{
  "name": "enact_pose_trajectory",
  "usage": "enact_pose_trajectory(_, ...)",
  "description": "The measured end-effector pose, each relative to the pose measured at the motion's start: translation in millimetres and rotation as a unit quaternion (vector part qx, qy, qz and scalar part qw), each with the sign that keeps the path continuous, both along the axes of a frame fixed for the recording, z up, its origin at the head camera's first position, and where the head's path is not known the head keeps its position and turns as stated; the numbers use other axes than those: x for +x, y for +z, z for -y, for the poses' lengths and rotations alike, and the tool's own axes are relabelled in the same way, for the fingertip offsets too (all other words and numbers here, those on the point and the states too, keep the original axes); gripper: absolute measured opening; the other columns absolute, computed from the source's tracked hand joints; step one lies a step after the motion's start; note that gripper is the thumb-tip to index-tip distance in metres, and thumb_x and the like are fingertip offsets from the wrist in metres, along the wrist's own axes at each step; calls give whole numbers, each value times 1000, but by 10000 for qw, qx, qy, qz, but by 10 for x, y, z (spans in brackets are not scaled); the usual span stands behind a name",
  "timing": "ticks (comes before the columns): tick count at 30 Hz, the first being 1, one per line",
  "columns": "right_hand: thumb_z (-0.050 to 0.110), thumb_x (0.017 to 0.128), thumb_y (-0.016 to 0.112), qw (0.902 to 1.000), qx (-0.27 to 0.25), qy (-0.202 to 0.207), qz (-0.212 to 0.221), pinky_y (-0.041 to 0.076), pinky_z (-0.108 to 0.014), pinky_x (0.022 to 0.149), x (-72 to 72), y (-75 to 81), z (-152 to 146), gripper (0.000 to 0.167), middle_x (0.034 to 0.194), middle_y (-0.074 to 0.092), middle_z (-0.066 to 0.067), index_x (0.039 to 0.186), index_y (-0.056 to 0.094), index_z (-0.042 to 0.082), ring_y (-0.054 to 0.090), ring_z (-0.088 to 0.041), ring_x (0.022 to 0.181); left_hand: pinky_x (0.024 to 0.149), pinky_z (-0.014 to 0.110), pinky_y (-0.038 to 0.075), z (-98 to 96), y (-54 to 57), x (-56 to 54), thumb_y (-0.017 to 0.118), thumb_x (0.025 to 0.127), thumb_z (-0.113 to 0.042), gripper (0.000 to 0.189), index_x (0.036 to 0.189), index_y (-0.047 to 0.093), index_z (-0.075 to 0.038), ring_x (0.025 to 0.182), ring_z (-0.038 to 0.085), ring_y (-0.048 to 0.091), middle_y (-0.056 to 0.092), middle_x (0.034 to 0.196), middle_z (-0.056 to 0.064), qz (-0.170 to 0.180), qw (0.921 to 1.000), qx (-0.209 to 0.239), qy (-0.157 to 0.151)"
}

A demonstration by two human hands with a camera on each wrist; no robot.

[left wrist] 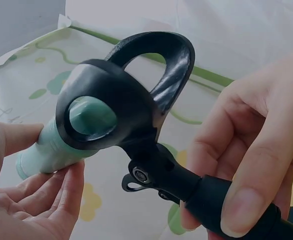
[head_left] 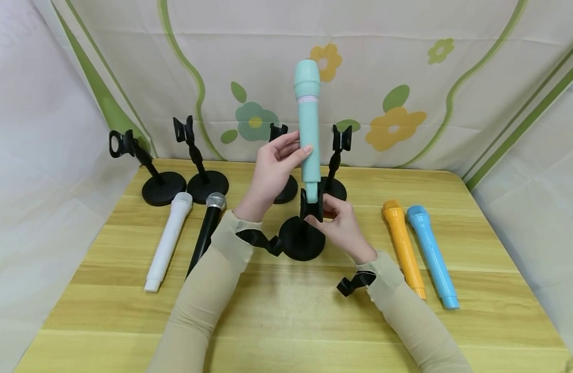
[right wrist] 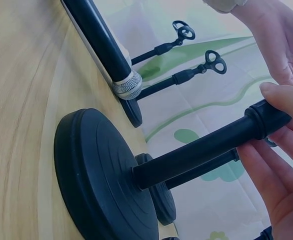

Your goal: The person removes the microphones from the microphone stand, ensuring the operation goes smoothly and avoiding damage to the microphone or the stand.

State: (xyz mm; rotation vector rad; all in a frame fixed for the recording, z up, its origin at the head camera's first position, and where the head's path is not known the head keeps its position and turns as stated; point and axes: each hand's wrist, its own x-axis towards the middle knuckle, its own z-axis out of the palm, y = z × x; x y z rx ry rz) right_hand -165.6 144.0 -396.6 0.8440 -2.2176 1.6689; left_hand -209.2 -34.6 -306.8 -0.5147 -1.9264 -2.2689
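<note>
My left hand (head_left: 274, 171) pinches a mint-green microphone (head_left: 310, 124) between thumb and fingers, its head pointing up. The microphone's narrow lower end is at the black clip (head_left: 311, 208) of a desk microphone stand (head_left: 302, 243). Through an opening in the clip (left wrist: 131, 82), the left wrist view shows the mint-green end; whether it touches cannot be told. My right hand (head_left: 342, 225) grips the stand's stem just below the clip, thumb on one side and fingers on the other. In the right wrist view the round base (right wrist: 106, 175) stands on the wooden table.
Several other black stands line the back, including one at far left (head_left: 162, 187) and one behind my right hand (head_left: 334, 178). A white microphone (head_left: 169, 241) and black microphone (head_left: 207, 228) lie left. An orange microphone (head_left: 404, 248) and blue microphone (head_left: 433, 256) lie right.
</note>
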Motion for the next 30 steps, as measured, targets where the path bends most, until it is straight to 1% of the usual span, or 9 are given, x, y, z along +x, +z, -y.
enact_pose_trajectory(3, -13, 85, 77, 10000, -40, 17, -34, 61, -37, 76, 20, 26, 5, 19, 87, 73, -16, 99, 67, -4, 72, -16, 81, 88, 36, 57, -2, 8, -4, 70, 98, -9, 42, 137, 60, 2, 106, 24, 68, 70, 118, 14, 33, 10000, -11, -37)
enact_pose_trajectory(7, -12, 85, 76, 10000, -51, 26, -47, 61, -41, 76, 20, 26, 1, 20, 88, 74, -15, 101, 67, -5, 72, -16, 82, 88, 36, 57, -9, 12, -19, 70, 98, -9, 41, 136, 61, 2, 106, 24, 68, 70, 118, 14, 24, 10000, -16, 9)
enact_pose_trajectory(10, -12, 85, 76, 10000, -44, 12, -21, 61, -42, 77, 22, 29, -1, 20, 90, 74, -15, 102, 68, -5, 72, -17, 83, 88, 36, 57, -10, 15, -32, 71, 98, -9, 41, 136, 61, 2, 106, 24, 68, 70, 118, 14, 2, 10000, -20, 29)
enact_pose_trajectory(16, -12, 85, 77, 10000, -47, -8, 24, 61, -41, 78, 26, 25, -3, 21, 90, 74, -15, 102, 68, -5, 72, -18, 84, 87, 36, 57, -7, 34, -34, 71, 98, -9, 40, 136, 62, 1, 106, 24, 68, 70, 117, 14, 5, 10000, -41, 31)
enact_pose_trajectory(24, -12, 85, 77, 10000, -49, 2, 1, 61, -41, 77, 29, 35, 4, 21, 89, 74, -14, 102, 68, -5, 71, -17, 82, 87, 36, 57, 15, 70, -43, 72, 97, -10, 41, 136, 62, 1, 107, 23, 68, 70, 119, 13, 7, 9999, -34, 125)
enact_pose_trajectory(30, -12, 85, 77, 10000, -25, -37, 23, 61, -36, 78, 36, 47, 4, 21, 89, 74, -15, 103, 69, -6, 71, -16, 82, 89, 36, 57, 47, 106, -74, 71, 97, -8, 42, 136, 60, 3, 106, 24, 69, 71, 119, 15, -81, 9997, -22, 211)
